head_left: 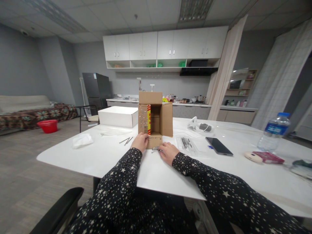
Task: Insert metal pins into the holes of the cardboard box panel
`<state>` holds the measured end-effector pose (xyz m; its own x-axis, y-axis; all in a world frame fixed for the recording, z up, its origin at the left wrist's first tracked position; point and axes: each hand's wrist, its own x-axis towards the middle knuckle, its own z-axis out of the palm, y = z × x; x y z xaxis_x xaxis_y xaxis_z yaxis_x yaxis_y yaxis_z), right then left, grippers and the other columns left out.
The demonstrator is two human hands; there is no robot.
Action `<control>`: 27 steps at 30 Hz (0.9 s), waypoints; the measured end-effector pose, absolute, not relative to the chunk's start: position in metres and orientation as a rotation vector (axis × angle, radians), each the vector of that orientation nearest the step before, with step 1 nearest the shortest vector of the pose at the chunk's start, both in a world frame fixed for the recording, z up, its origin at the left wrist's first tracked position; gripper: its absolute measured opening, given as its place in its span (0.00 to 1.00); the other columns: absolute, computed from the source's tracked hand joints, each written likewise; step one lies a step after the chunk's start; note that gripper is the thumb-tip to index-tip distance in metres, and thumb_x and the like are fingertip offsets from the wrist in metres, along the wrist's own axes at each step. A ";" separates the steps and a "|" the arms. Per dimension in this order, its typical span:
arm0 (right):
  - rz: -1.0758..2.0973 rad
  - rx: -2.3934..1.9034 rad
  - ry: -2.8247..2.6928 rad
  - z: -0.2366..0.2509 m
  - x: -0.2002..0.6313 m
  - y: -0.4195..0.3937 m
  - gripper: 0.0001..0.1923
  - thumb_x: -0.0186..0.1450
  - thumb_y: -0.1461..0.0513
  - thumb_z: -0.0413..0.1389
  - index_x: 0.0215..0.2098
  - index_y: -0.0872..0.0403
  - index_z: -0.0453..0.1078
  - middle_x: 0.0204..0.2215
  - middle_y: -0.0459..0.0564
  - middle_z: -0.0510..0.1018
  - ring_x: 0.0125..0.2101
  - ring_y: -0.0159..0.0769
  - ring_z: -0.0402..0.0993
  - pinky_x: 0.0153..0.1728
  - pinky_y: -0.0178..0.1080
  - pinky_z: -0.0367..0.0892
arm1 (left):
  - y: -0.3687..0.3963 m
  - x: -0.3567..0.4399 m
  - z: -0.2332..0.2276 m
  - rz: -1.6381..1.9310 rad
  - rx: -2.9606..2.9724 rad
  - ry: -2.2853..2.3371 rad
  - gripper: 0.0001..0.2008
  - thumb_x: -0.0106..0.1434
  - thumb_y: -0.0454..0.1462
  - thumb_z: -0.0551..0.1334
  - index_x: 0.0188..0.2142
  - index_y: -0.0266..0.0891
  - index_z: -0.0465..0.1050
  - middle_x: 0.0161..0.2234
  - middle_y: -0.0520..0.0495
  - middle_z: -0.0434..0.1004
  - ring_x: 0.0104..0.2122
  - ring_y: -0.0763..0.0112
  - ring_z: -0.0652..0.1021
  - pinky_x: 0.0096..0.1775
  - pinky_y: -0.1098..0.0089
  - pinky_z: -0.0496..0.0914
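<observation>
An open cardboard box (156,118) lies on its side with its mouth facing me and its flaps spread. Grey round dots like nail heads cover its left flap (143,118), next to a red and yellow strip (149,120). A row of dark dots crosses the lower flap (155,141). At the bottom of the left flap, my left hand (140,142) has its fingers closed against the cardboard. My right hand (169,152) curls its fingertips onto several metal nails (155,149) at the lower flap's front edge. More nails (127,141) lie left of my left hand.
A white box (118,116) and a crumpled tissue (83,140) are on the left of the table (109,159). To the right lie a plastic bag of dark pieces (186,144), a phone (218,146), a white object (203,127), a maroon packet (269,157) and a water bottle (273,135).
</observation>
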<state>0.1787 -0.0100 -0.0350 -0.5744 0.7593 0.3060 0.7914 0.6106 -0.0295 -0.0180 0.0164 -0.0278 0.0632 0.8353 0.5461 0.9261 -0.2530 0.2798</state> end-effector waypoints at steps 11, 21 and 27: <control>-0.142 -1.274 -2.551 -0.036 0.179 -0.008 0.13 0.67 0.62 0.47 0.44 0.52 0.71 0.42 0.52 0.72 0.43 0.39 0.65 0.42 0.39 0.59 | 0.014 -0.018 -0.025 -1.040 -2.128 -1.850 0.09 0.60 0.32 0.55 0.39 0.39 0.71 0.36 0.45 0.72 0.39 0.66 0.74 0.44 0.67 0.68; -0.147 -1.276 -2.557 -0.035 0.178 -0.010 0.13 0.67 0.62 0.47 0.45 0.52 0.71 0.42 0.52 0.72 0.43 0.39 0.65 0.42 0.39 0.59 | 0.010 -0.016 -0.020 -1.104 -2.093 -1.903 0.03 0.60 0.33 0.57 0.35 0.40 0.66 0.35 0.47 0.73 0.36 0.67 0.74 0.40 0.68 0.67; -0.147 -1.262 -2.546 -0.037 0.178 -0.009 0.13 0.67 0.62 0.47 0.44 0.52 0.72 0.42 0.52 0.72 0.43 0.39 0.65 0.42 0.39 0.59 | 0.010 -0.016 -0.021 -1.119 -2.086 -1.870 0.03 0.60 0.33 0.57 0.35 0.41 0.65 0.35 0.47 0.74 0.35 0.68 0.74 0.38 0.69 0.67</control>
<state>0.1785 -0.0086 -0.0365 -0.5714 0.7615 0.3061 0.7917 0.6097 -0.0389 -0.0163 0.0103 -0.0208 -0.0395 0.8076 0.5884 0.9002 -0.2268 0.3717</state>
